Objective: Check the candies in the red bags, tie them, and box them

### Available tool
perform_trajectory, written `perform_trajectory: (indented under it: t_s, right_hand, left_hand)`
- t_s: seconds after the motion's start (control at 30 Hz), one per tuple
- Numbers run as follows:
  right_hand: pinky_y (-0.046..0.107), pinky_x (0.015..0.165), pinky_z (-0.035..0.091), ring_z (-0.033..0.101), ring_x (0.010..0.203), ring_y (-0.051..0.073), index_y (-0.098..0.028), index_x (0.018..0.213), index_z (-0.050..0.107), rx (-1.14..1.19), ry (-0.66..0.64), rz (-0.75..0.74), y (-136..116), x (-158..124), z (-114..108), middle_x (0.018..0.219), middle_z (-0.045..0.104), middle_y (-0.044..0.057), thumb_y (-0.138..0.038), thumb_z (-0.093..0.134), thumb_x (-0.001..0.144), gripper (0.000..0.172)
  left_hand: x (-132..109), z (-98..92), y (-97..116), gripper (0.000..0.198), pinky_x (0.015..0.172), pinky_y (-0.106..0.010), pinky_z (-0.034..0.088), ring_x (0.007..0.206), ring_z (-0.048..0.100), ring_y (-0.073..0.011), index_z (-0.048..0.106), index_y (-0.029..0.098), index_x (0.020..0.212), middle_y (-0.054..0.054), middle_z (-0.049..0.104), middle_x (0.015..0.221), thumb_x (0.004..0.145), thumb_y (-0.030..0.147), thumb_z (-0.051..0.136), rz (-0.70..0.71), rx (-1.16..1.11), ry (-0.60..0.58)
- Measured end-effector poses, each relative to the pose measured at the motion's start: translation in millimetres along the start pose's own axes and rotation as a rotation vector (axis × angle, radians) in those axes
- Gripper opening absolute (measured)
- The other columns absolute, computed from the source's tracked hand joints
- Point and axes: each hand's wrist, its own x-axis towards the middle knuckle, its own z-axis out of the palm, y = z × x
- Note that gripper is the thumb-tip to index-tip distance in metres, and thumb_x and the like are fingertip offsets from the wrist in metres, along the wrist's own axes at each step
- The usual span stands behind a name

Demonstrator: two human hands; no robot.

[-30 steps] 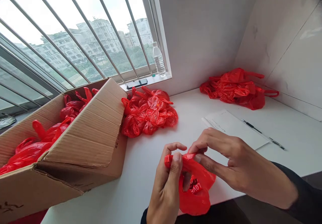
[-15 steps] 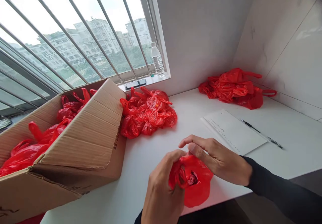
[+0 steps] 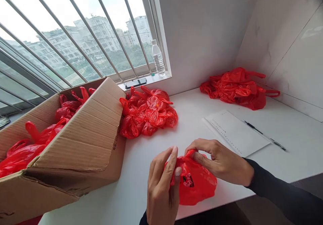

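the red bag (image 3: 199, 188) is hanging from the right hand (image 3: 219, 161), whose fingers (image 3: 204, 145) are pinching its top. it is staying close to the near edge of the worktop (image 3: 136, 171); i can't tell if it is resting there. the left hand (image 3: 163, 181) is touching the bag's left side, but i can't tell if it is gripping. the bag is looking thin, so it could be ripping if the hands are tugging too hard, or slipping over the edge if the right fingers are getting loose.
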Motion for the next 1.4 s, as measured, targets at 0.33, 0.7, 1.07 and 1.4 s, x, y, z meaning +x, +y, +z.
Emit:
perform_trajectory:
  t_s: [0.33, 0.7, 1.07, 1.4]
  right_hand:
    - [0.037, 0.074, 0.053, 0.066, 0.081, 0.021, -0.022, 0.088, 0.071, -0.259, 0.072, 0.323, 86.1, -27.6, -28.1, 0.083, 0.071, 0.002, -0.047, 0.041, 0.104, 0.043]
    - [0.050, 0.120, 0.036, 0.044, 0.144, 0.022, -0.031, 0.153, 0.042, -0.008, 0.252, 0.160, 70.9, -23.2, 44.6, 0.152, 0.052, 0.009, -0.043, 0.034, 0.108, 0.047]
    - [0.052, 0.119, 0.042, 0.042, 0.145, 0.024, -0.026, 0.158, 0.035, -0.594, 0.206, -0.062, 122.7, -30.1, 87.4, 0.156, 0.047, 0.009, -0.030, 0.038, 0.107, 0.051]
    - [0.054, 0.119, 0.041, 0.039, 0.147, 0.027, -0.018, 0.156, 0.038, -0.707, 0.145, -0.016, 137.7, -28.3, 92.9, 0.158, 0.045, 0.009, -0.028, 0.037, 0.106, 0.051]
  left_hand:
    - [-80.4, 5.9, -52.9, 0.021, 0.094, -0.044, 0.046, 0.107, 0.061, -0.0273, 0.076, 0.026, 0.101, -0.008, 0.073, 0.109, 0.097, 0.021, 0.056, -0.267, 0.076, 0.259]
    - [-43.4, 56.3, -44.8, 0.059, 0.120, -0.052, 0.037, 0.152, 0.029, -0.0254, 0.027, 0.031, 0.160, -0.009, 0.039, 0.162, 0.104, 0.022, 0.045, -0.256, 0.009, -0.142]
    - [-66.6, 85.8, -70.0, 0.061, 0.123, -0.056, 0.025, 0.154, 0.025, -0.0284, 0.025, 0.026, 0.161, -0.007, 0.036, 0.163, 0.103, 0.016, 0.039, -0.177, 0.257, -0.233]
    - [-67.3, 98.0, -74.2, 0.059, 0.127, -0.049, 0.014, 0.152, 0.031, -0.0256, 0.038, 0.022, 0.156, -0.005, 0.037, 0.163, 0.098, 0.010, 0.039, -0.193, 0.279, -0.270]
